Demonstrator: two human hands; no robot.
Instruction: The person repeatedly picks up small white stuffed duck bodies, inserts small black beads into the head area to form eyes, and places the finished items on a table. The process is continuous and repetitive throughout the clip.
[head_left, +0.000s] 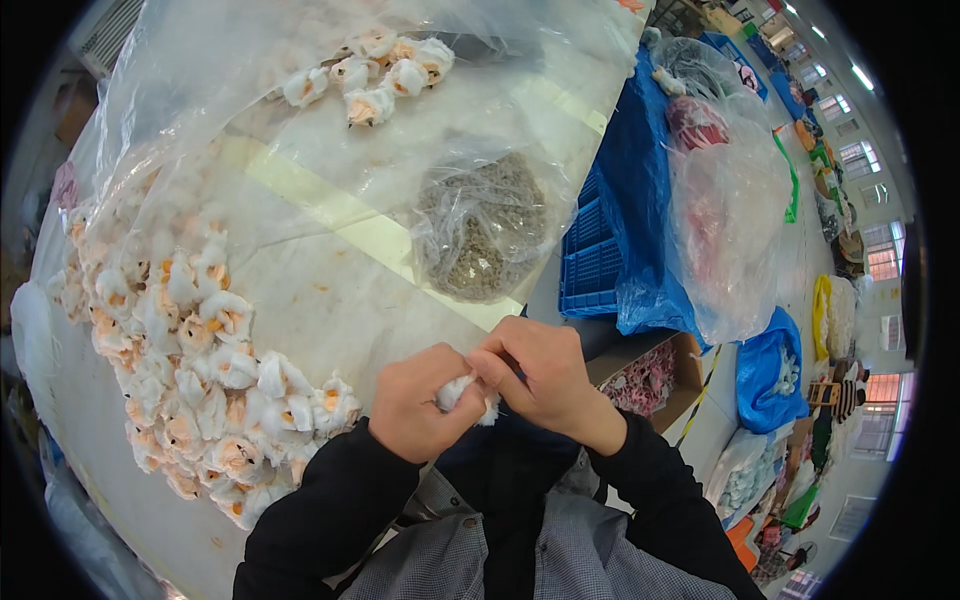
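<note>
White plush piece (456, 391): small, fluffy, held up between both hands at the near edge of the table (320, 285); mostly covered by fingers, so its face and seams can't be read
Left hand (418, 402): fingers curled, thumb and forefinger closed on the plush; looks like the anchor side
Right hand (545, 372): fingers bent in, pinching at the right edge of the same piece, knuckles next to the left hand's; exact fingertip contact partly hidden; can't tell if a thread or small tool is in there
Step in hand: my read, close two-handed fingertip work on one piece, likely shaping or finishing an edge; not a pick or a place
Next move: calls for a firm left pinch and fine right fingertip control; release only once the worked edge is seated, fluff could hide a missed spot
Plush pile (205, 385): many white pieces with orange-peach parts, heaped on the table to the left of the hands
Far cluster (370, 75): a few similar pieces, well apart from the pile
Clear bag (482, 230): grey-brown contents, lying beyond the hands, near the table's right edge
</note>
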